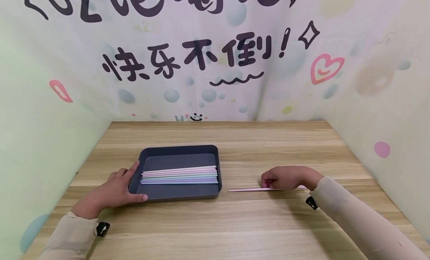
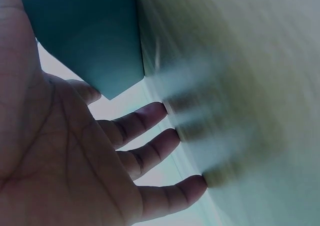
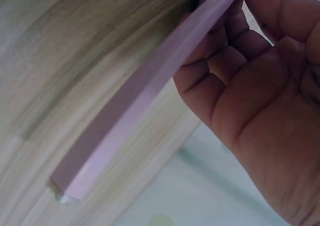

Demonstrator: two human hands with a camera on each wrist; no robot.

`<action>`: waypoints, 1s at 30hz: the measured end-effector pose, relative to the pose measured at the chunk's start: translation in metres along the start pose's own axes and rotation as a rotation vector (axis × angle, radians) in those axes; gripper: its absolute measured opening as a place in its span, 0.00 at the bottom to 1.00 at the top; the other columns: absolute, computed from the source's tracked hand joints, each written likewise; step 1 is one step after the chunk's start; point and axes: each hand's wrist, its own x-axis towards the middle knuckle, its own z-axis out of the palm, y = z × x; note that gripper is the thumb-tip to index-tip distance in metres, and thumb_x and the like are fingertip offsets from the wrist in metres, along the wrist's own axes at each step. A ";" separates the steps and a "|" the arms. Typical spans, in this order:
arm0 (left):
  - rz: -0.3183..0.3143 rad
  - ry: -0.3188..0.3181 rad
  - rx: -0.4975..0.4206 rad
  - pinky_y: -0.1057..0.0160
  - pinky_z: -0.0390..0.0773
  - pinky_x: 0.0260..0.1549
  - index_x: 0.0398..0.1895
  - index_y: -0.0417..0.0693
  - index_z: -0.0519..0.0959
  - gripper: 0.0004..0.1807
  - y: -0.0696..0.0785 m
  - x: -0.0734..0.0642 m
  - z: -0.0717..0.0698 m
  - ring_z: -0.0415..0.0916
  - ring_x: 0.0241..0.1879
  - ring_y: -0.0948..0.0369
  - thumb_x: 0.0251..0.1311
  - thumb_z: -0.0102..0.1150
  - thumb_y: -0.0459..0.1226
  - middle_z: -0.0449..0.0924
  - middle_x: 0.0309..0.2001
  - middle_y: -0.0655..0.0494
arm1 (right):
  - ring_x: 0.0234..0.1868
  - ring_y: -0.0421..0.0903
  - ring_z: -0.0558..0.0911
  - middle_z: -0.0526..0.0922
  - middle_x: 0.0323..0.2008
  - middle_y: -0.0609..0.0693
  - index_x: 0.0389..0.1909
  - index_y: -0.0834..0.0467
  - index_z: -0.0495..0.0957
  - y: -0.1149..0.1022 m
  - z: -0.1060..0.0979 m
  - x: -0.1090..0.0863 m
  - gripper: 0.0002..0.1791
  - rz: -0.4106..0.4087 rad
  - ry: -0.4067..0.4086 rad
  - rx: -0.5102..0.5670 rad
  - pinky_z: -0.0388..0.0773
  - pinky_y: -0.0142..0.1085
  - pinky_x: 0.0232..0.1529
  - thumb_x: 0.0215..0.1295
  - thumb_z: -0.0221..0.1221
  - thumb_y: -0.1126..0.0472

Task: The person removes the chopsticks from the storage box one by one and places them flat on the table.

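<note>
A dark grey rectangular tray rests on the table, and several pastel chopsticks lie side by side in it. My left hand touches the tray's near left corner, thumb along the front side and index finger at the left side. In the left wrist view its other fingers stretch out with their tips on the tabletop beside the tray. Right of the tray, my right hand pinches a pink chopstick low over the table. The right wrist view shows the chopstick's squared end sticking out past the palm.
The wood-grain table runs back to a wall hanging with large black lettering. Pale walls stand at the left and right. A small black item sits at the left cuff and another at the right cuff.
</note>
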 end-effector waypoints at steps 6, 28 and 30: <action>-0.005 -0.006 -0.002 0.34 0.70 0.48 0.78 0.35 0.43 0.71 0.000 0.001 0.000 0.60 0.57 0.27 0.44 0.68 0.68 0.61 0.60 0.22 | 0.25 0.33 0.66 0.66 0.22 0.38 0.33 0.54 0.75 0.002 0.002 0.000 0.15 -0.008 0.002 -0.011 0.65 0.30 0.32 0.62 0.48 0.77; -0.003 0.001 -0.005 0.32 0.69 0.48 0.78 0.34 0.44 0.71 0.000 0.000 -0.001 0.60 0.57 0.26 0.44 0.69 0.68 0.61 0.60 0.21 | 0.24 0.37 0.70 0.72 0.24 0.44 0.37 0.57 0.76 0.006 -0.006 0.006 0.14 0.066 -0.086 0.129 0.68 0.30 0.31 0.62 0.49 0.78; -0.003 0.001 -0.004 0.32 0.69 0.48 0.78 0.34 0.44 0.71 0.000 0.000 -0.001 0.59 0.57 0.25 0.44 0.69 0.68 0.61 0.60 0.21 | 0.24 0.38 0.70 0.71 0.24 0.44 0.38 0.58 0.76 0.007 -0.007 0.007 0.14 0.082 -0.104 0.155 0.68 0.30 0.30 0.63 0.49 0.78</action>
